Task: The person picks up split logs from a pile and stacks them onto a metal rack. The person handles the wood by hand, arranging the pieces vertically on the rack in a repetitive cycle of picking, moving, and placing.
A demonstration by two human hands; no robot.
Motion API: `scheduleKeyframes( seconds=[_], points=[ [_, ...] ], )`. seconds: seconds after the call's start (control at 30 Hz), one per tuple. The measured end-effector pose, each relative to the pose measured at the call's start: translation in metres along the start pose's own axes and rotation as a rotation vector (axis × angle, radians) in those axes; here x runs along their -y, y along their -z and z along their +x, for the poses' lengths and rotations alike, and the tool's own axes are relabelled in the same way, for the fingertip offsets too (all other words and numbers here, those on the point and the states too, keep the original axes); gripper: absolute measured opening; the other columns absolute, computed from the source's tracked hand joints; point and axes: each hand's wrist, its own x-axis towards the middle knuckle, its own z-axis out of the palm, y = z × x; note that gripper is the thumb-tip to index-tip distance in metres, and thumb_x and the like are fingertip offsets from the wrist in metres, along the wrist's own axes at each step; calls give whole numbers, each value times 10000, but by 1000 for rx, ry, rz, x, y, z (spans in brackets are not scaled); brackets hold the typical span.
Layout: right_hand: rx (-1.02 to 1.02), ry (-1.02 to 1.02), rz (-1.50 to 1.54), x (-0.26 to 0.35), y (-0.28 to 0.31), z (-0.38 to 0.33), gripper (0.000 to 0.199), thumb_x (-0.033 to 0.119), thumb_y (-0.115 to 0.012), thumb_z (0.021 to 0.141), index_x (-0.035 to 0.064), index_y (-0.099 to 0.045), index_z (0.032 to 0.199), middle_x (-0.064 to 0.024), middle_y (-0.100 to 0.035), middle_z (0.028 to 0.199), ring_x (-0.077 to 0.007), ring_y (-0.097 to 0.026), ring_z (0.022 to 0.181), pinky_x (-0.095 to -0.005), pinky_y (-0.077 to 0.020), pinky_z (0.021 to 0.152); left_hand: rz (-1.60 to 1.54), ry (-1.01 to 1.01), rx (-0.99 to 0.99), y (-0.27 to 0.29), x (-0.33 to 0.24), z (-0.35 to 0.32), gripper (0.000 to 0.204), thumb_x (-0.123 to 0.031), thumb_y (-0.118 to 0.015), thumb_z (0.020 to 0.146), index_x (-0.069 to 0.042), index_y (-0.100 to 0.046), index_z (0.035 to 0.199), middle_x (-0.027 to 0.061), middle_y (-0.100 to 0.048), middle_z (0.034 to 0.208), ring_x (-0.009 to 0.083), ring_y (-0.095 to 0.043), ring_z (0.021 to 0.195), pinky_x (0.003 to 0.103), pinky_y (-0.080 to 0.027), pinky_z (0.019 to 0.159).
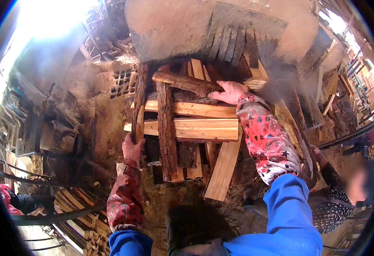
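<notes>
A crisscross stack of split firewood lies in front of me. My left hand (133,149) is closed around the near end of a narrow dark slat (139,102) at the stack's left side. At the far right, my right hand (229,92) grips the end of a bark-covered piece (182,81) lying crosswise on top. Between my hands, a thick bark-covered piece (166,128) runs lengthwise over two pale split pieces, the nearer of which (208,129) has a flat cut end. A pale board (224,170) slants out of the stack toward me.
Beyond the stack hangs a large brown sheet (170,30) with dark slats against it. At right, a person (334,205) in dotted dark clothing has a hand (318,156) by a long upright plank (292,128). Piled split wood (82,213) lies lower left, near another person's red sleeve (8,199).
</notes>
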Motion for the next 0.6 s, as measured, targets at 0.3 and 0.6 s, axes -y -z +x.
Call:
scheduleKeyframes(
  seconds=[0.3,0.6],
  points=[
    [-205,93,68,36,-25,-110,638,463,-645,789,-60,-528,1136,-236,-606,956,-389,-603,879,-465,-501,754,-601,205,149,0,-61,-45,530,-41,-706,786,66,-480,1254,111,-620,1073,158,-592,936,277,-490,792],
    [-474,-640,413,88,-82,-285,354,252,-694,829,-36,-622,1021,-183,-613,926,-283,-632,814,-358,-507,692,-658,431,179,1,-66,-21,463,-172,-672,871,48,-506,1243,75,-618,1057,146,-579,923,275,-470,808]
  ],
)
